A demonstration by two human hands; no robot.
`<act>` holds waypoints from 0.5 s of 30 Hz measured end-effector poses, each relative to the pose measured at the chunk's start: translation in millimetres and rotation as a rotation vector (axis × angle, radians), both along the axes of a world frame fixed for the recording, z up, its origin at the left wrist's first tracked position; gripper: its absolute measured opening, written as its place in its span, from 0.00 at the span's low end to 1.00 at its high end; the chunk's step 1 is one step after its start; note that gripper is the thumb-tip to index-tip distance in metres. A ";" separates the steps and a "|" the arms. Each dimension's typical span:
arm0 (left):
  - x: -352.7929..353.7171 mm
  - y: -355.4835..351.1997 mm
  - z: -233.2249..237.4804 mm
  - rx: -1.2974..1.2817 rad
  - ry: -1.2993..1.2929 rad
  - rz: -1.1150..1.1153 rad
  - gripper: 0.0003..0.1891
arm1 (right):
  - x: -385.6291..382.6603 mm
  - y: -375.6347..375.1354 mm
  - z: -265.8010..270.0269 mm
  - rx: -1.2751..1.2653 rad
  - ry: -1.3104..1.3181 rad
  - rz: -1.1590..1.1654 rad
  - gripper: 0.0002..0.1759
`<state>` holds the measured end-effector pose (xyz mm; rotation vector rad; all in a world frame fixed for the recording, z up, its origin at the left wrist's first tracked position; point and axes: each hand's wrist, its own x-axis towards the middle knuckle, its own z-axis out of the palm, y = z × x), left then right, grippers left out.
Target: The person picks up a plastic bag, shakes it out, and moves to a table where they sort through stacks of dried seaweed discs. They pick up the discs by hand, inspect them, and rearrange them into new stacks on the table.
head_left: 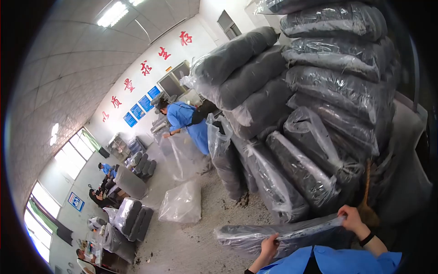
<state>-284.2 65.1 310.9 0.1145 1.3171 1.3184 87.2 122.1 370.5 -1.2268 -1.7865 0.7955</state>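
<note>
A long, dark bundle wrapped in clear plastic (292, 230) lies across in front of me at the bottom of the head view. My left hand (269, 246) is closed on its near edge, gripping the plastic film. Farther right, my right hand (351, 218) has its fingers closed on the end of the same bundle's wrap. What the bundle contains cannot be made out beyond its dark grey colour. Just beyond it stand more dark plastic-wrapped bundles (278, 182), leaning against a tall stack.
Stacked wrapped bundles (337, 91) rise high at the right. A broom (367, 203) stands beside them. A clear plastic bag (181, 202) lies on the littered floor (169, 242). A co-worker in blue (187, 121) bends over plastic ahead; other people sit at the left.
</note>
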 end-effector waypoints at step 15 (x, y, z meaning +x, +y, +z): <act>92.7 39.1 -26.5 0.402 1.752 -1.440 0.36 | 151.5 -38.2 -294.7 -0.209 0.399 -0.794 0.25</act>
